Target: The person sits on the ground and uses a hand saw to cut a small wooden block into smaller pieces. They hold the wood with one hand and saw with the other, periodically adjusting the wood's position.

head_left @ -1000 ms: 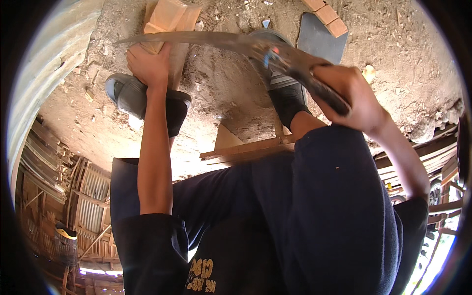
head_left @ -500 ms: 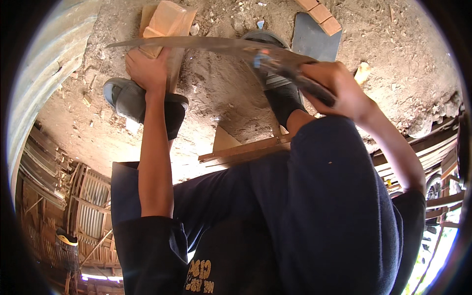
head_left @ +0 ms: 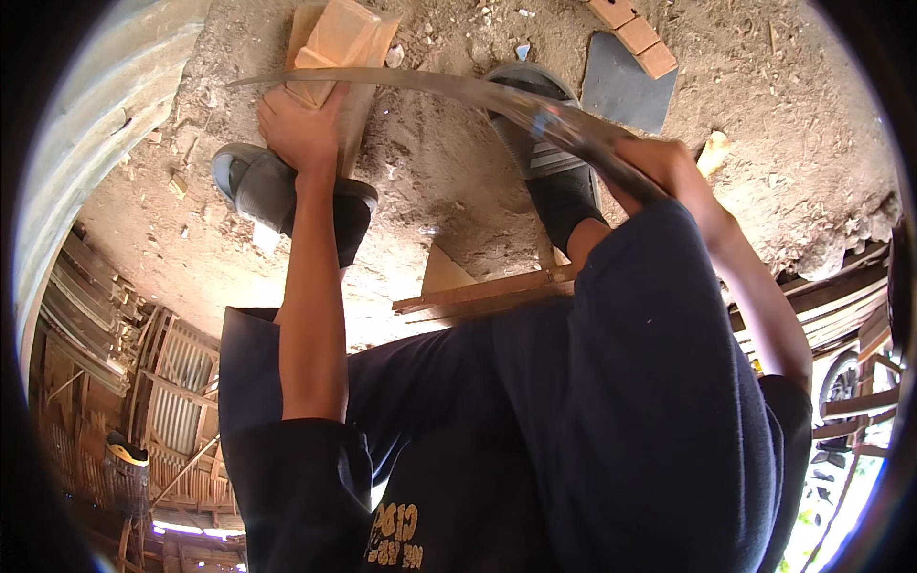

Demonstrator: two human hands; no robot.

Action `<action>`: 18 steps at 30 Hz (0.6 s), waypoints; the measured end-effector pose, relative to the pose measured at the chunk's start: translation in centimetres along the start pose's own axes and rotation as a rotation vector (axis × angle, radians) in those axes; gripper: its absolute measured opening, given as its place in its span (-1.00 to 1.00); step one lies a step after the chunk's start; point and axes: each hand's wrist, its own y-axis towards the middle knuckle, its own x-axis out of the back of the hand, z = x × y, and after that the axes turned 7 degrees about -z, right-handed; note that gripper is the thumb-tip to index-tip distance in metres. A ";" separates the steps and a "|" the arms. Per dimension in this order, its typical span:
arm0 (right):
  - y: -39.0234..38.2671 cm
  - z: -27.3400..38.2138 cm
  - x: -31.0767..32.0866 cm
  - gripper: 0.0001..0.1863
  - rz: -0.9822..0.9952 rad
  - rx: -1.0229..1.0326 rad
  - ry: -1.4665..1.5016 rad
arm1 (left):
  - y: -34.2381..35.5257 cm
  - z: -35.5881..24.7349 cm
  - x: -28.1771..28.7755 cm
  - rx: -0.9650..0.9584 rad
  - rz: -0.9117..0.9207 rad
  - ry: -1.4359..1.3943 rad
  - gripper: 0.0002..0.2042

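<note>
My right hand (head_left: pixel 669 177) is closed around the dark handle of a handsaw (head_left: pixel 444 89), near my right knee. The long, thin blade reaches left and crosses a wooden block (head_left: pixel 344 33) just beyond my left hand (head_left: pixel 301 132). Beneath that block, a longer wooden board (head_left: pixel 359 113) lies on the ground. My left hand is closed on the near end of the block and presses it down, thumb toward the blade. Whether the teeth are inside a cut cannot be made out.
My sandalled feet (head_left: pixel 263 191) stand on bare dirt. A grey flat sheet (head_left: pixel 626 91) and reddish-brown blocks (head_left: pixel 635 36) lie at the far right. Nearer my legs is a wooden plank (head_left: pixel 478 294). Corrugated metal (head_left: pixel 105 115) borders the left side.
My right hand has drawn the saw a little back toward my right knee. The left hand keeps its hold on the block. The whole view has shifted slightly.
</note>
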 end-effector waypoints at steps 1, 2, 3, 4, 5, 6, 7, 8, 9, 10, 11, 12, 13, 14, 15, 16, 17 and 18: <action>2.0 0.0 -1.2 -0.91 -0.008 0.046 0.003 | 0.1 -0.4 -0.3 -0.006 -0.001 -0.003 -0.21; 4.5 -0.5 -3.1 -0.85 -0.010 0.123 0.036 | 0.1 0.1 0.1 -0.012 -0.014 0.034 -0.22; 6.9 -0.3 -4.3 -0.77 -0.007 0.181 0.039 | 0.1 1.0 -0.3 -0.039 -0.005 0.010 -0.23; 8.8 0.7 -6.3 -0.78 -0.049 0.258 -0.072 | 0.3 2.5 -0.8 -0.068 0.000 -0.005 -0.24; 9.2 1.6 -7.0 -0.78 -0.001 0.218 -0.114 | 0.4 3.6 -1.1 -0.099 0.011 -0.019 -0.25; 8.8 2.5 -7.6 -0.78 0.046 0.155 -0.163 | 0.3 3.1 -1.2 -0.090 0.009 -0.040 -0.26; 7.2 2.0 -6.3 -0.81 0.022 0.146 -0.127 | -0.1 2.0 -0.9 -0.072 0.005 -0.057 -0.26; 5.3 0.8 -4.1 -0.83 -0.004 0.156 -0.085 | 0.0 1.5 -0.4 -0.054 -0.013 -0.059 -0.26; 2.8 0.4 -1.3 -0.85 0.009 0.098 -0.099 | 0.4 0.5 -0.6 -0.028 0.000 -0.064 -0.25; 1.3 -0.9 -0.3 -0.86 0.029 0.075 -0.059 | 0.5 0.9 0.1 -0.006 0.006 -0.005 -0.25; 0.3 -0.7 0.3 -0.85 0.025 0.085 -0.121 | -0.1 0.9 0.3 0.022 0.034 0.024 -0.24; -0.3 -0.4 1.0 -0.84 0.014 0.097 -0.185 | -0.1 0.9 0.3 0.019 0.032 0.033 -0.23; 0.3 -0.6 0.9 -0.83 0.013 0.162 -0.116 | 0.0 1.0 0.2 0.016 0.029 0.043 -0.23; 1.0 -0.5 -0.3 -0.84 0.015 0.123 -0.043 | -0.1 1.0 0.3 0.013 0.024 0.055 -0.22; 3.1 -0.2 -0.9 -0.86 0.087 0.075 0.088 | 0.7 0.6 0.1 0.007 0.010 0.022 -0.22; 5.2 1.0 -2.6 -0.83 0.033 0.097 0.007 | 0.7 0.5 -0.2 0.001 0.009 -0.008 -0.23; 7.1 0.2 -4.8 -0.78 -0.057 0.248 -0.085 | 0.4 0.4 -0.4 -0.009 0.020 -0.041 -0.23; 8.1 1.2 -5.5 -0.78 -0.054 0.248 -0.104 | 0.5 1.1 -0.6 -0.030 -0.008 -0.040 -0.23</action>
